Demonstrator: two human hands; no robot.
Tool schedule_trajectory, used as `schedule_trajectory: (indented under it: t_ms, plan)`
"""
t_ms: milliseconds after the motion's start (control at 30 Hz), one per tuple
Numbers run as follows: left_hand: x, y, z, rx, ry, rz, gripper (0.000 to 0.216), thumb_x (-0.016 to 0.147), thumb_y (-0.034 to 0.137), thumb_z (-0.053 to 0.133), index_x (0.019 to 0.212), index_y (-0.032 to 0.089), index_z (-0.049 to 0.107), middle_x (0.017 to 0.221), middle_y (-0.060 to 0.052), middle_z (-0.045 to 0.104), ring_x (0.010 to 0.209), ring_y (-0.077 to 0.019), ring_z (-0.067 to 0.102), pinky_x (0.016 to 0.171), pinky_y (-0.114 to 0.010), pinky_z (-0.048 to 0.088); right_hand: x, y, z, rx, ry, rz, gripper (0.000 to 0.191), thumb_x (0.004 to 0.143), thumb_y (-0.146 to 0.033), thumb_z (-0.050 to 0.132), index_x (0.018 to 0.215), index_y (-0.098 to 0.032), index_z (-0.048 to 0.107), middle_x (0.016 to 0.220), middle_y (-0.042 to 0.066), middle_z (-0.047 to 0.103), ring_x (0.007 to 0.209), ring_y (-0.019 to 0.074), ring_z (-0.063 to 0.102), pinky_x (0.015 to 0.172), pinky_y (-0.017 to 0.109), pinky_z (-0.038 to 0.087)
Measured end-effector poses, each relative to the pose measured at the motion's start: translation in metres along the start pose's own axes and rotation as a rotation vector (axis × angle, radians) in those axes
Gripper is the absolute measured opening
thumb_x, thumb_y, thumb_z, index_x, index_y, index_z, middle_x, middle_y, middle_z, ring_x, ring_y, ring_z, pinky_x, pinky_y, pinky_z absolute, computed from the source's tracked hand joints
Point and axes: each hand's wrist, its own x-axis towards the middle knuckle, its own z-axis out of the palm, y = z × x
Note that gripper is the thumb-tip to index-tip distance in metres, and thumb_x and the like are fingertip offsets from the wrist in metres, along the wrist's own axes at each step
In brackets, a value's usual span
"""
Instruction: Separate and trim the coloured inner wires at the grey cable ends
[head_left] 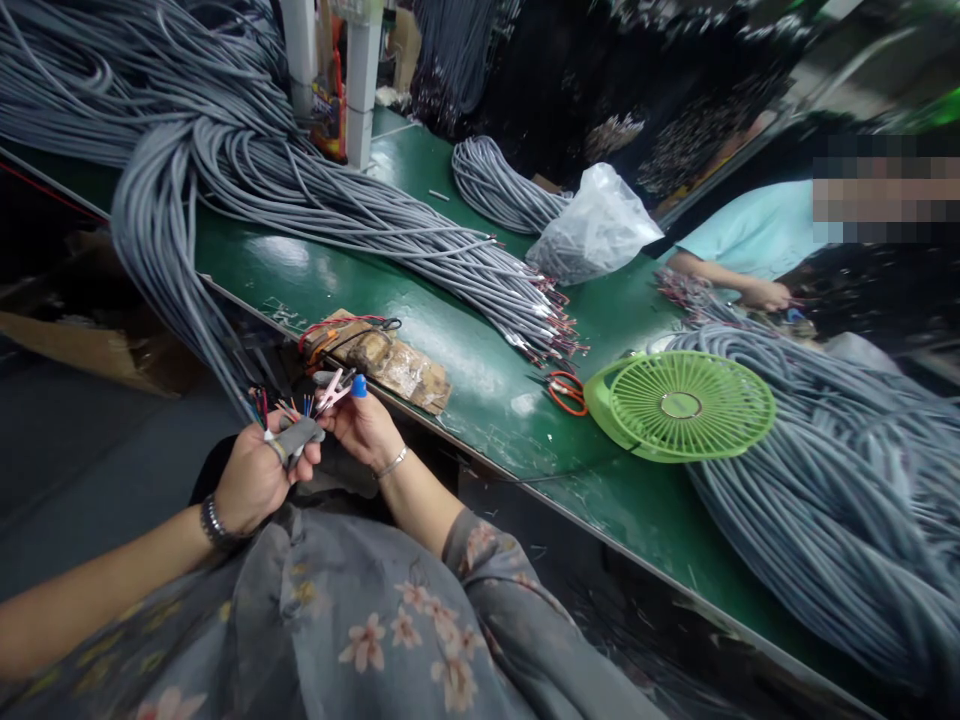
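Note:
My left hand [259, 475] is closed around a grey cable end, from which thin coloured wires [307, 405] stick out. A grey wrap [296, 438] covers its thumb. Close beside it, my right hand [364, 430] is closed on a small pale pink tool [331, 393] with crossing arms; its exact kind is too small to tell. A blue finger cap [359, 386] sits on one of the right hand's digits. Both hands are held just off the table's near edge, over my lap. The grey cables [161, 230] hang down from the table to my left hand.
On the green table [480, 385] lie a tape-wrapped wooden block [397, 365], orange-handled scissors [568, 393] and a green fan [681, 405]. Grey cable bundles [360, 215] spread across it, near a plastic bag [596, 225]. A co-worker's hand [766, 295] is at the right, by another cable pile [825, 440].

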Motion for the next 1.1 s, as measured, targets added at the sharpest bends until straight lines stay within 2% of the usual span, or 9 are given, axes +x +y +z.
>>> schedule_trajectory:
  t_ms: [167,367,533,700,800,867,1100]
  plan:
    - [0.001,-0.001,0.001,0.009,0.014,-0.01,0.031,0.051,0.034,0.082,0.069,0.022,0.06,0.046,0.003,0.064,0.033,-0.0112,0.051,0.036,-0.021,0.035,0.003,-0.001,0.001,0.068,0.025,0.04,0.049,0.097,-0.067,0.07,0.092,-0.019,0.074,0.081,0.002,0.073,0.066,0.0132,0.059,0.063,0.024,0.056]
    - [0.0,0.001,0.002,0.01,0.024,-0.011,0.025,0.05,0.03,0.078,0.066,0.022,0.061,0.046,0.001,0.065,0.033,-0.0111,0.051,0.036,-0.021,0.034,0.006,-0.003,0.001,0.108,0.029,0.061,0.04,0.095,-0.059,0.077,0.089,-0.019,0.073,0.08,0.002,0.074,0.066,0.014,0.061,0.065,0.025,0.055]
    - [0.001,-0.001,0.001,0.022,0.012,-0.014,0.025,0.05,0.031,0.078,0.065,0.022,0.06,0.046,0.001,0.064,0.034,-0.0112,0.051,0.037,-0.02,0.034,0.008,-0.003,0.006,0.14,0.077,0.025,0.036,0.095,-0.055,0.078,0.089,-0.02,0.074,0.075,0.0,0.072,0.066,0.0133,0.062,0.066,0.023,0.055]
    - [0.0,-0.001,0.0,0.021,0.012,-0.012,0.026,0.05,0.031,0.079,0.066,0.023,0.06,0.046,0.001,0.065,0.034,-0.0112,0.051,0.037,-0.02,0.035,0.007,0.0,0.007,0.121,0.081,0.01,0.046,0.094,-0.066,0.074,0.089,-0.02,0.072,0.076,0.0,0.072,0.067,0.0136,0.063,0.063,0.023,0.053]
    - [-0.003,0.001,-0.002,0.015,0.018,-0.011,0.028,0.047,0.031,0.081,0.064,0.023,0.06,0.044,0.002,0.065,0.033,-0.0111,0.051,0.037,-0.021,0.037,0.002,-0.002,0.005,0.134,0.048,0.043,0.057,0.096,-0.076,0.064,0.085,-0.021,0.069,0.077,0.001,0.072,0.066,0.0131,0.063,0.061,0.022,0.053]
    - [-0.005,0.002,-0.003,0.019,0.024,-0.013,0.029,0.045,0.032,0.082,0.063,0.023,0.06,0.044,0.002,0.066,0.033,-0.0109,0.051,0.036,-0.02,0.036,-0.003,-0.004,0.003,0.139,0.025,0.066,0.059,0.098,-0.076,0.059,0.082,-0.02,0.067,0.077,0.001,0.071,0.065,0.013,0.062,0.061,0.023,0.054]
    - [-0.008,0.009,-0.003,0.008,0.052,0.065,0.027,0.046,0.032,0.083,0.062,0.022,0.063,0.045,0.003,0.065,0.033,-0.0104,0.051,0.035,-0.02,0.036,-0.008,-0.006,0.0,0.079,0.062,-0.022,0.031,0.101,-0.048,0.073,0.094,-0.018,0.075,0.072,-0.001,0.067,0.067,0.0126,0.059,0.063,0.021,0.056]
